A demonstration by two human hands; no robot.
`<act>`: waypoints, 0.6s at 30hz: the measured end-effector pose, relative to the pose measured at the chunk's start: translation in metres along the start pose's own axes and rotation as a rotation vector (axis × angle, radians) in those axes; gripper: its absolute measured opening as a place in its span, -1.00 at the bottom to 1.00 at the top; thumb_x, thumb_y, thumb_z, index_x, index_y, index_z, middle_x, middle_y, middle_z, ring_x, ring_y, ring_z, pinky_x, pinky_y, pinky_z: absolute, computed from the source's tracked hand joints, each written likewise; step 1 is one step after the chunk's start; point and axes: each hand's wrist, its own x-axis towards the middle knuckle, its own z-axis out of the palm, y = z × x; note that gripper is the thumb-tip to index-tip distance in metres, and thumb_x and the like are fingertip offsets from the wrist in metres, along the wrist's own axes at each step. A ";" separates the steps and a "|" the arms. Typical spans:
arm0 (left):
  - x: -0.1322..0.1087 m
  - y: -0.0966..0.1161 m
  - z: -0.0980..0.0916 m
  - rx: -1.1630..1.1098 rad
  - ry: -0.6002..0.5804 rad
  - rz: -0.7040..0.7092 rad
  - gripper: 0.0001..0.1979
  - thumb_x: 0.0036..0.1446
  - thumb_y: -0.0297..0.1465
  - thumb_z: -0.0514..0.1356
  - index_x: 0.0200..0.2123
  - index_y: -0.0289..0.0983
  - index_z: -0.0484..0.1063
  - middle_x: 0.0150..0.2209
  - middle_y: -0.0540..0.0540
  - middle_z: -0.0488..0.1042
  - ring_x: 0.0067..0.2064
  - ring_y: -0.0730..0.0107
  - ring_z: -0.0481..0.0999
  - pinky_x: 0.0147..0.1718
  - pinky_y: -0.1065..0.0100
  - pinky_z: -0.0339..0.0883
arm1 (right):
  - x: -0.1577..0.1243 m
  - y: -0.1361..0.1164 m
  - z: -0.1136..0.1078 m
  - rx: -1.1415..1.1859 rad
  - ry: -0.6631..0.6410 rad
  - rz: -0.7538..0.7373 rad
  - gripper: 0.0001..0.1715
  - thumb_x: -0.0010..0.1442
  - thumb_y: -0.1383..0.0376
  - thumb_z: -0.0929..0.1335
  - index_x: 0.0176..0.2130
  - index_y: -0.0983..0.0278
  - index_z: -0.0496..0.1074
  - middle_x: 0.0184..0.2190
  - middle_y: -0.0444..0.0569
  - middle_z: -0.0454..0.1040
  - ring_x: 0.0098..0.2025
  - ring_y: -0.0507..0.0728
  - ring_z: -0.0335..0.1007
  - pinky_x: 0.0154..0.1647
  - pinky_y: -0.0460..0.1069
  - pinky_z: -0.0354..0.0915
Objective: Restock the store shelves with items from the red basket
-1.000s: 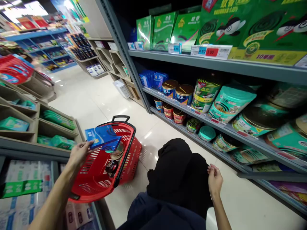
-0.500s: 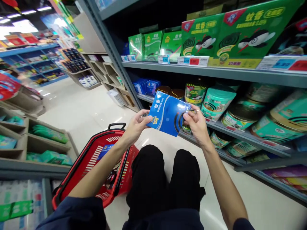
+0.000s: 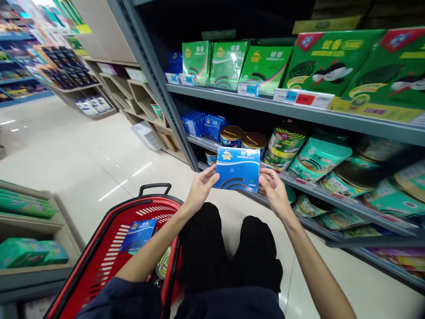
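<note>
A flat blue box of mosquito coils point(image 3: 237, 169) is held up in front of my knees, its printed front towards me. My left hand point(image 3: 203, 185) pinches its left edge between thumb and fingers. On the opposite edge, my right hand point(image 3: 274, 188) grips it the same way, a ring showing on one finger. Beside my left leg stands a red shopping basket point(image 3: 114, 248), partly covered by my left forearm. Inside it lie a similar blue box point(image 3: 138, 235) and a round tin point(image 3: 163, 262) with a green coil pattern.
A grey shelf point(image 3: 206, 94) to the right carries green mosquito-coil boxes point(image 3: 229, 62). Below them are blue packs point(image 3: 214, 127), gold-lidded tins point(image 3: 255, 141) and teal tubs point(image 3: 320, 157). At left, a wooden display point(image 3: 63, 226) holds green packs. Pale tiled floor point(image 3: 99, 155) runs between.
The blue box has turned from a tilted, sideways position to upright and nearly level, both hands still on it. The view has shifted, showing more of the basket's inside.
</note>
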 end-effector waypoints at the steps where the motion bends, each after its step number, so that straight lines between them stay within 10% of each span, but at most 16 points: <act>1: 0.012 0.000 -0.012 0.008 -0.023 -0.014 -0.20 0.15 -0.04 0.51 0.34 -0.33 0.50 0.26 -0.33 0.60 0.29 -0.12 0.59 0.29 -0.02 0.49 | 0.012 0.002 0.005 -0.017 0.023 0.006 -0.36 0.12 -0.14 0.62 -0.03 0.13 0.44 -0.13 -0.09 0.59 -0.17 0.08 0.57 -0.14 -0.03 0.58; 10: 0.127 0.031 -0.089 0.024 0.060 0.183 -0.29 0.09 -0.03 0.54 0.21 -0.30 0.64 0.26 -0.26 0.61 0.34 -0.12 0.57 0.42 -0.06 0.38 | 0.124 -0.030 0.084 -0.223 0.041 -0.057 -0.37 0.08 -0.10 0.65 -0.07 0.18 0.48 -0.31 -0.12 0.64 -0.26 0.11 0.60 -0.17 0.04 0.64; 18: 0.177 0.056 -0.130 0.054 0.109 0.215 -0.34 0.11 0.01 0.52 0.14 -0.29 0.69 0.21 -0.27 0.65 0.34 -0.11 0.56 0.42 -0.10 0.38 | 0.175 -0.054 0.137 -0.287 0.023 -0.098 -0.34 0.06 -0.13 0.65 -0.10 0.21 0.48 -0.33 -0.07 0.68 -0.28 0.14 0.65 -0.16 0.09 0.65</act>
